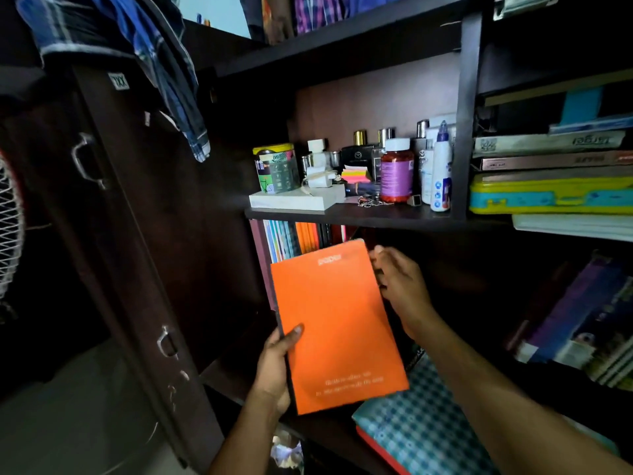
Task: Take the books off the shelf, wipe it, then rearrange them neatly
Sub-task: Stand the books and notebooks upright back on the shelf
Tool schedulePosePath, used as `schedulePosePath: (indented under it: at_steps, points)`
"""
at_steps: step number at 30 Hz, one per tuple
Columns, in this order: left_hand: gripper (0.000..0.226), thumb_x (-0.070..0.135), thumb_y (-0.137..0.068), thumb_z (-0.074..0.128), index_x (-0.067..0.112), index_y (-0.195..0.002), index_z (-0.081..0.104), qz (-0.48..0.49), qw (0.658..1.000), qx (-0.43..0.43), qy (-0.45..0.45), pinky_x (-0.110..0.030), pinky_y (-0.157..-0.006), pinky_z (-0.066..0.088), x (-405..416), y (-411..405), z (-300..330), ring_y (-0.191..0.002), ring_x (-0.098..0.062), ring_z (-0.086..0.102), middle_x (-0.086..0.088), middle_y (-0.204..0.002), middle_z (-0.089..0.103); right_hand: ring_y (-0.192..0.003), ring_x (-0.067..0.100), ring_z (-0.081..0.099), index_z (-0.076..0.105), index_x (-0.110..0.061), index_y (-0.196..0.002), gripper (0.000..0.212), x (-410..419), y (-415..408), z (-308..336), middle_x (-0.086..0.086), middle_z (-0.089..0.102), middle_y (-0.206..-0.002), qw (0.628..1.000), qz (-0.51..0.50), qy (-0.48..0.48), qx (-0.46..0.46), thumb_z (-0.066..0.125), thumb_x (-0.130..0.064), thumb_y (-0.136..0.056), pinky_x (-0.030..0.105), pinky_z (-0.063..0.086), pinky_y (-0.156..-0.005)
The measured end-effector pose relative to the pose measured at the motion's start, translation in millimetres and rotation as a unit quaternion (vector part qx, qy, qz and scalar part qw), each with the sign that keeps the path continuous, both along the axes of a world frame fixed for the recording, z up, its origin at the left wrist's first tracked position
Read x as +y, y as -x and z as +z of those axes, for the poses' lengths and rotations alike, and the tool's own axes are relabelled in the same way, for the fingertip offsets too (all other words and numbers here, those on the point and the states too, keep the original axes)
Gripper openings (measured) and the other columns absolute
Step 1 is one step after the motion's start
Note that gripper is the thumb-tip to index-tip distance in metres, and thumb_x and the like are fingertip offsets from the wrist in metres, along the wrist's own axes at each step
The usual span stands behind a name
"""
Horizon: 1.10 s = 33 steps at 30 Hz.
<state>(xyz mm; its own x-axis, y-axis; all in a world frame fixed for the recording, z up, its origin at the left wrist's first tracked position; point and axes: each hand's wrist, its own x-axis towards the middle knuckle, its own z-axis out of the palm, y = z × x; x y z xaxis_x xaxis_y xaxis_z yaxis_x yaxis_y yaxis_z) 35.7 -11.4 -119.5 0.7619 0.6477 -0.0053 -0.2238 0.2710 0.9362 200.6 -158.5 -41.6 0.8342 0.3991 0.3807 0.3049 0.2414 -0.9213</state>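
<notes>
One orange book (pixel 337 323) is being held: left hand (pixel 274 368) is gripping its 7 o'clock edge, right hand (pixel 399 282) is pinching its 1 o'clock edge.

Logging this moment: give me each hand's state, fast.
Left hand: grips the orange book by its left edge.
Right hand: holds the book's upper right edge.

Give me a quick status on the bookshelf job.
Left hand grips orange book; right hand at its top edge. Upright books behind it. Nothing blocking.
</notes>
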Motion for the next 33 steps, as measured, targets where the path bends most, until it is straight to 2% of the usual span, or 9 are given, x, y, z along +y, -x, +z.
schedulePosePath:
  at_steps: [2, 3, 6, 10, 15, 19, 24, 28, 33]
  points:
    - [0.036, 0.016, -0.089, 0.066, 0.012, -0.125, 0.067, 0.016, 1.000, -0.019, 0.013, -0.045, -0.086, 0.056, 2.4, 3.9, 0.5, -0.097, -0.030, 0.073, -0.014, -0.116, 0.075, -0.100, 0.020, 0.067, 0.066, -0.022, -0.096, 0.022, 4.3, -4.7, -26.2, -0.002, 0.071, -0.101, 0.999, -0.037, 0.038, -0.012, 0.051, -0.035, -0.105, 0.025, 0.047, -0.079]
    - [0.038, 0.019, -0.088, 0.069, 0.012, -0.125, 0.066, 0.029, 0.999, -0.025, 0.008, -0.042, -0.084, 0.057, 2.2, 7.0, 2.4, -0.097, -0.027, 0.074, -0.012, -0.115, 0.075, -0.103, 0.022, 0.065, 0.062, -0.024, -0.099, 0.014, 5.7, -8.1, -40.9, -0.003, 0.068, -0.104, 0.991, -0.064, 0.089, -0.074, 0.052, -0.032, -0.103, 0.023, 0.046, -0.080]
    - [0.062, 0.044, -0.071, 0.087, 0.014, -0.121, 0.069, 0.078, 0.995, -0.037, -0.045, -0.032, -0.077, 0.061, 2.8, 26.6, 7.0, -0.097, -0.018, 0.074, -0.004, -0.112, 0.077, -0.108, 0.023, 0.058, 0.058, -0.022, -0.108, 0.021, 11.3, -16.7, -66.6, 0.002, 0.056, -0.114, 0.961, -0.064, 0.152, -0.222, 0.056, -0.023, -0.087, 0.034, 0.048, -0.091]
    - [0.028, 0.022, -0.094, 0.062, 0.019, -0.122, 0.067, 0.130, 0.986, -0.043, -0.097, -0.024, -0.075, 0.061, 22.9, 59.5, 13.0, -0.102, -0.013, 0.073, 0.000, -0.117, 0.076, -0.135, 0.028, 0.042, 0.063, -0.026, -0.126, 0.036, 24.6, -7.6, -68.1, 0.007, 0.041, -0.142, 0.922, -0.045, 0.182, -0.340, 0.061, -0.019, -0.090, 0.037, 0.036, -0.112]
    - [0.031, 0.026, -0.093, 0.059, 0.025, -0.123, 0.065, 0.141, 0.979, -0.018, -0.148, -0.024, -0.074, 0.061, 17.3, 73.9, 23.2, -0.104, -0.014, 0.073, 0.007, -0.114, 0.076, -0.154, 0.027, 0.009, 0.044, -0.043, -0.150, 0.060, 30.0, -7.6, -76.2, 0.006, 0.007, -0.169, 0.900, -0.026, 0.285, -0.329, 0.057, -0.014, -0.098, 0.047, 0.024, -0.121]
    - [0.034, 0.030, -0.094, 0.059, 0.026, -0.127, 0.063, 0.129, 0.974, -0.002, -0.185, -0.036, -0.091, 0.057, -1.2, 59.0, 26.4, -0.112, -0.017, 0.071, 0.006, -0.121, 0.074, -0.156, 0.028, 0.004, 0.036, -0.043, -0.154, 0.064, 24.9, -13.4, -75.7, 0.003, -0.001, -0.170, 0.899, -0.015, 0.313, -0.305, 0.053, -0.011, -0.100, 0.049, 0.027, -0.122]
    - [0.039, 0.046, -0.091, 0.069, 0.042, -0.128, 0.057, 0.112, 0.966, 0.061, -0.224, -0.040, -0.096, 0.054, -14.4, 46.8, 11.6, -0.111, -0.010, 0.070, 0.016, -0.120, 0.073, -0.156, 0.029, 0.001, 0.019, -0.048, -0.157, 0.070, 21.4, -11.5, -75.2, -0.001, -0.016, -0.169, 0.881, 0.004, 0.370, -0.295, 0.049, -0.016, -0.103, 0.052, 0.028, -0.121]
    - [0.068, 0.084, -0.071, 0.066, 0.046, -0.127, 0.056, 0.121, 0.939, 0.169, -0.275, -0.043, -0.103, 0.051, -13.7, 43.9, -14.7, -0.115, -0.010, 0.066, 0.015, -0.123, 0.070, -0.155, 0.025, 0.011, 0.025, -0.037, -0.159, 0.064, 21.3, -6.6, -67.8, -0.003, -0.009, -0.170, 0.901, -0.015, 0.330, -0.281, 0.051, -0.023, -0.103, 0.049, 0.033, -0.119]
    - [0.065, 0.087, -0.064, 0.064, 0.048, -0.116, 0.056, 0.109, 0.942, 0.184, -0.259, -0.047, -0.104, 0.052, -8.9, 37.7, -14.4, -0.112, -0.012, 0.068, 0.015, -0.122, 0.070, -0.149, 0.017, 0.030, 0.049, -0.020, -0.149, 0.046, 17.8, -1.1, -52.9, -0.006, 0.027, -0.165, 0.911, -0.071, 0.311, -0.262, 0.050, -0.027, -0.103, 0.036, 0.034, -0.118]
